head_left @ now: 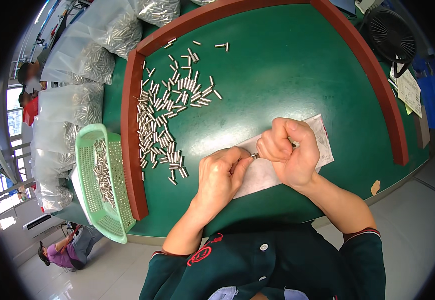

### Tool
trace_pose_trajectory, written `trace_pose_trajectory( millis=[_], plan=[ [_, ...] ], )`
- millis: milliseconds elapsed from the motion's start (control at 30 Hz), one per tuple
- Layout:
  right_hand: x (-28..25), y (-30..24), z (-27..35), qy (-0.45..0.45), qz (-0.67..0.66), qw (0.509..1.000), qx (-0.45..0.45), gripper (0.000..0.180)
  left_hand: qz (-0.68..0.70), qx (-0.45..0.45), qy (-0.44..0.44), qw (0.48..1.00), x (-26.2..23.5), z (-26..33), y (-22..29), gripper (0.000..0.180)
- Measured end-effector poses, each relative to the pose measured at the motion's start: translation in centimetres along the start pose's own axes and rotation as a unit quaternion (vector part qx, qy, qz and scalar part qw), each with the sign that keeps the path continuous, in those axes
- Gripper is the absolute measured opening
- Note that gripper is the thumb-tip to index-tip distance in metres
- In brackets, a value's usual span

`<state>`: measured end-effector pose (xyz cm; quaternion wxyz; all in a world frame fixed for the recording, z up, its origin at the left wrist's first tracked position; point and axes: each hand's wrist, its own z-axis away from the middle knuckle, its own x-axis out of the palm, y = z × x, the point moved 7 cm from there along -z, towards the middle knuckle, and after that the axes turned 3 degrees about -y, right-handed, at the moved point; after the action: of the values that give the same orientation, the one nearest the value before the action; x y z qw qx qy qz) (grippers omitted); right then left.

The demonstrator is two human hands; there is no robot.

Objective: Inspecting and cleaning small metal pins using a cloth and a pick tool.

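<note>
My left hand [221,175] and my right hand [288,150] meet over a white paper sheet [322,145] on the green table [287,70]. Between their fingertips they pinch one small silver metal pin [254,156]. The right hand is curled into a fist around something thin that I cannot make out. A loose spread of several similar silver pins [165,115] lies on the table to the left of my hands.
A dark red raised rim [130,130] borders the table. A green plastic basket [105,180] holding more pins sits outside the rim at left. Clear bags of pins [92,60] are piled behind it. A black fan [391,35] stands at upper right. Another person [60,250] is at lower left.
</note>
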<state>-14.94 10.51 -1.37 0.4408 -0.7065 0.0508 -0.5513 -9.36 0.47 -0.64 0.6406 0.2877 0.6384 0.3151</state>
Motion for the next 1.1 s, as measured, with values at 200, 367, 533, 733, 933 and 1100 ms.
trace_pose_trajectory(
  millis=[200, 367, 533, 733, 933, 1100],
  plan=[
    [0.1, 0.0, 0.2, -0.003, 0.007, 1.0, -0.007, 0.035, -0.016, -0.009, -0.008, 1.0, 0.1, 0.1, -0.1, 0.005],
    [0.5, -0.1, 0.2, -0.015, 0.019, 1.0, -0.015, 0.035, -0.01, -0.017, -0.005, 1.0, 0.0, 0.0, 0.0, 0.006],
    [1.0, 0.0, 0.1, -0.011, 0.083, 0.996, -0.036, 0.036, -0.014, -0.018, -0.01, 1.0, 0.0, -0.2, -0.3, 0.005],
    [0.5, 0.3, 0.0, 0.0, 0.035, 0.999, -0.011, 0.036, 0.003, -0.037, -0.027, 0.999, -0.4, -0.1, -0.3, 0.008],
    [0.5, 0.2, 0.2, -0.006, 0.003, 1.0, -0.01, 0.037, 0.569, -0.162, -0.089, 0.801, 0.1, 0.3, -3.3, 0.009],
    [0.5, 0.3, -0.1, 0.004, -0.016, 1.0, -0.009, 0.036, 0.633, -0.155, -0.092, 0.753, -0.2, 0.1, -4.0, 0.013]
  ],
)
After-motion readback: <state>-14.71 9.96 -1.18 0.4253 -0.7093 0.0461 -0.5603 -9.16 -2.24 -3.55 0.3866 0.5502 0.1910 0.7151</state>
